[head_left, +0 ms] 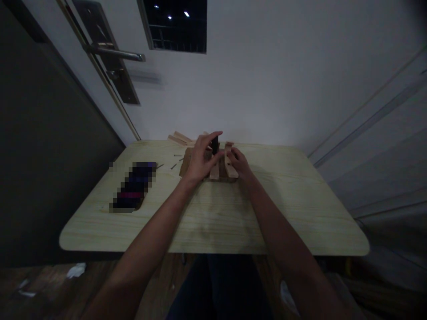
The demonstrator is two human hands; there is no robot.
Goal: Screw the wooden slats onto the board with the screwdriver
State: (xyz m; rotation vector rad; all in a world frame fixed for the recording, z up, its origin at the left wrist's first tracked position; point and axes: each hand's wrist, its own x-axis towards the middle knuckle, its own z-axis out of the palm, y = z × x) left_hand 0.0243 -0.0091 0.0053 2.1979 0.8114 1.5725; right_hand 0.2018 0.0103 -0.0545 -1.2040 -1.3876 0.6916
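Observation:
My left hand [199, 160] grips a small black upright object [215, 145], index finger over its top and thumb near its base; its kind is unclear. Below the thumb lies a short wooden piece [214, 172]. My right hand [239, 164] has its fingers closed on the side of a curved wooden piece with dark holes [229, 165]. Both wooden pieces rest on or against a brown block or pad [185, 163], mostly covered by my hands. Left of it lie several loose screws or nails [173, 166].
Light wooden strips [180, 138] lie at the table's back edge. A phone [133, 186], partly pixelated, lies on the left of the pale wooden table [300, 213]. A white door with a metal handle [116, 54] stands directly behind the table.

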